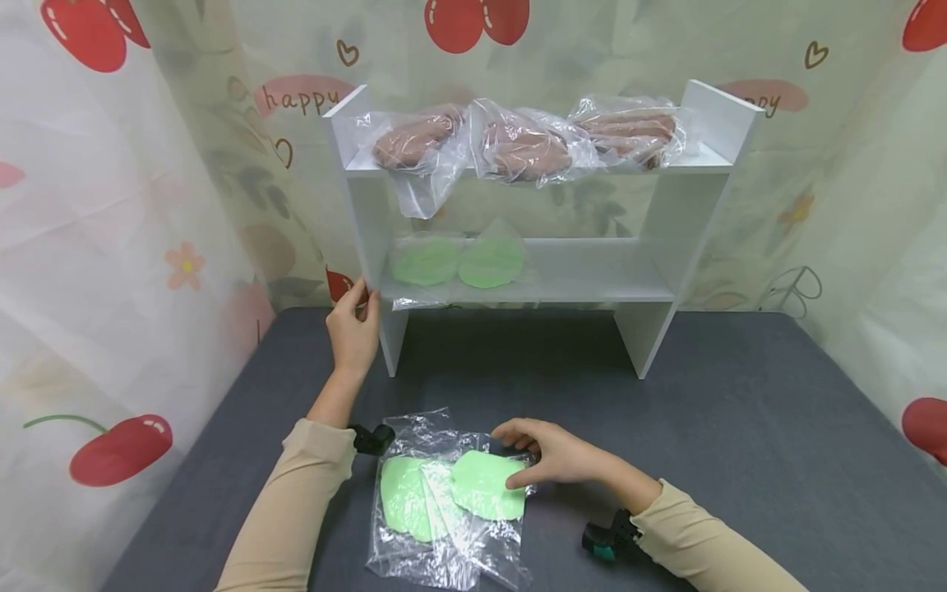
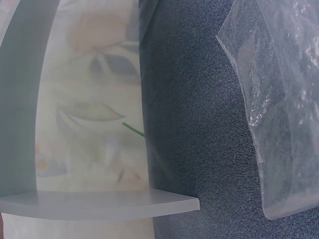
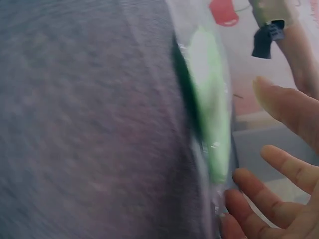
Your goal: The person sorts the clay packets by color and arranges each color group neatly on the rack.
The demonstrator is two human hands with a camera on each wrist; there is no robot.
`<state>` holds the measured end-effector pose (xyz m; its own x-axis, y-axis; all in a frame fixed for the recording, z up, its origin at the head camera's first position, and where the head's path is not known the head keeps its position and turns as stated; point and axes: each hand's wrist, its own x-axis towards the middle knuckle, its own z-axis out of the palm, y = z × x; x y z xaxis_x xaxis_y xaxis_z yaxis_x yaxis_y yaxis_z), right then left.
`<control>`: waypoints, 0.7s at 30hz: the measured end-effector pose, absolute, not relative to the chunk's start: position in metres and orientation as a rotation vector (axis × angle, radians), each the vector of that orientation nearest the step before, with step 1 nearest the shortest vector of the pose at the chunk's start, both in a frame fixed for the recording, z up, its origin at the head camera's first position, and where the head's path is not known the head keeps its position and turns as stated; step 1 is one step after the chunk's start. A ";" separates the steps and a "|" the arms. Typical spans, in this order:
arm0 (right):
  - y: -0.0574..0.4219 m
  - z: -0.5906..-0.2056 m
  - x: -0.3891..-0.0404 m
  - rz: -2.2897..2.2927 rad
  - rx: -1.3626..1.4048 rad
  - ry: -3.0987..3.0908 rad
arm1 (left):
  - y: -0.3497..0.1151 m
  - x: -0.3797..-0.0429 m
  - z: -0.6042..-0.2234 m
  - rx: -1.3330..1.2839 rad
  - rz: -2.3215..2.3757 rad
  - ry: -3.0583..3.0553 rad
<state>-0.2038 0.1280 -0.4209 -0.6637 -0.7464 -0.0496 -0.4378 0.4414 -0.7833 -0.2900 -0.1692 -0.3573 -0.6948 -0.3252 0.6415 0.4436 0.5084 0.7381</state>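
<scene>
My left hand (image 1: 353, 333) grips the left side panel of a white shelf (image 1: 602, 271) near its middle board, thumb at the panel's front edge. Over the near part of the table my right hand (image 1: 558, 452) spreads its fingers, thumb apart, at the right bag's edge. Two flat light-green pieces (image 1: 488, 485) in clear plastic bags lie overlapping on the table. The right wrist view shows the side of a bagged green piece (image 3: 212, 109) beside loosely bent fingers. In the left wrist view, clear bag film (image 2: 271, 124) lies on the table, and the left hand is mostly hidden.
Bagged brown, sausage-like bundles (image 1: 528, 148) fill the shelf top, one bag hanging over the front. Two more bagged green pieces (image 1: 491, 259) sit on the middle board's left half. A dark table (image 1: 740, 427) carries the shelf; printed curtains (image 1: 140, 329) surround it.
</scene>
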 end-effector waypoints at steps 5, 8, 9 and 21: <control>0.124 -0.430 -0.202 -1.024 -1.065 2.366 | -0.169 -0.290 -0.357 -0.094 -1.256 -1.977; 0.122 -0.433 -0.201 -0.988 -1.060 2.393 | -0.169 -0.290 -0.357 -0.094 -1.254 -1.978; 0.122 -0.433 -0.201 -0.978 -1.049 2.397 | -0.169 -0.289 -0.357 -0.093 -1.253 -1.979; 0.117 -0.427 -0.200 -0.948 -0.948 2.364 | -0.169 -0.290 -0.358 -0.103 -1.251 -1.971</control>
<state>-0.2001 0.1170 -0.4269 -0.6788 -0.7236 -0.1252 -0.4364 0.5346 -0.7237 -0.2896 -0.1687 -0.3578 -0.6899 -0.3230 0.6478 0.4488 0.5113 0.7329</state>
